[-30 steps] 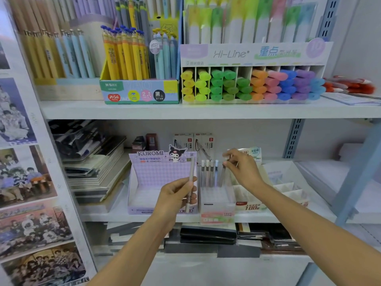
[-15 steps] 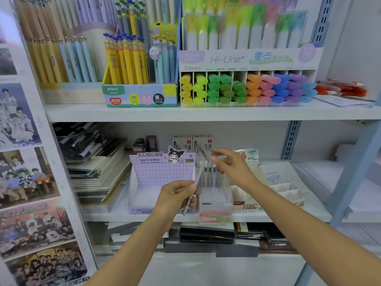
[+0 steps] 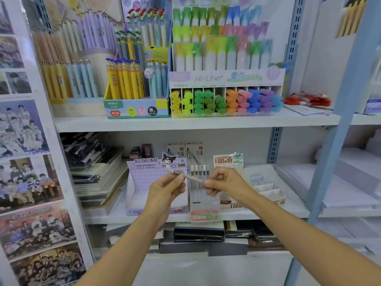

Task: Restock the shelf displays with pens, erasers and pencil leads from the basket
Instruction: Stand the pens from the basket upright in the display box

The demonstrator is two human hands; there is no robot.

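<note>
Stationery shelf (image 3: 107,218) behind. Slim pale pen (image 3: 193,177) with a brown band is held tilted, near the Kuromi box (image 3: 144,182) and pen display (image 3: 201,203). Left hand (image 3: 165,188) fingers pinch its left end, right hand (image 3: 224,183) fingers its right end.

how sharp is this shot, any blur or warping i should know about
Head view: the upright highlighters on the upper shelf are motion-smeared; the pen gripped by the left hand and right hand is soft as well; the blue shelf post at right leans from wide-angle distortion; lighting is flat, no harsh glare.
</note>
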